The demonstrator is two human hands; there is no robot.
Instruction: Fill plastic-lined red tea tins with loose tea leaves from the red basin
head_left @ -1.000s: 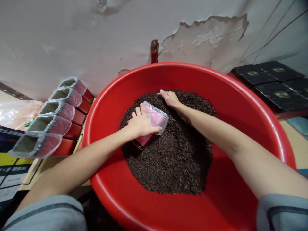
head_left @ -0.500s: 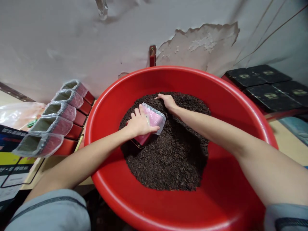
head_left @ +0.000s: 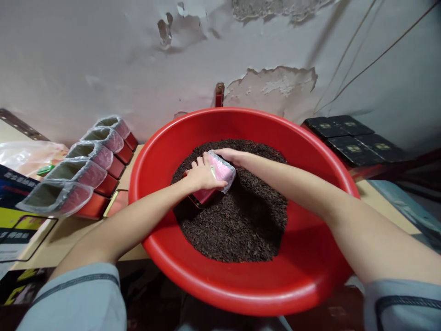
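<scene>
My left hand [head_left: 201, 176] is closed around a red box [head_left: 204, 195] with a clear plastic bag liner [head_left: 222, 170] showing at its mouth. The box lies tilted on a heap of dark, dry leaves that look like loose tea [head_left: 237, 234], inside a large red basin [head_left: 241, 289]. At the far edge of the box's mouth is my right hand [head_left: 231, 155], its fingers stretched out towards the bag rim. Its fingertips are partly hidden, and I cannot tell whether leaves are in its palm.
Left of the basin stands a row of several red boxes with plastic liners [head_left: 79, 170]. Black boxes [head_left: 351, 138] sit at the right, against a peeling wall [head_left: 113, 59]. A clear plastic bag [head_left: 27, 158] lies far left on the wooden table [head_left: 69, 236].
My right hand has moved left from the leaves to the mouth of the box. My left hand still holds the box tilted. The camera view has shifted slightly.
</scene>
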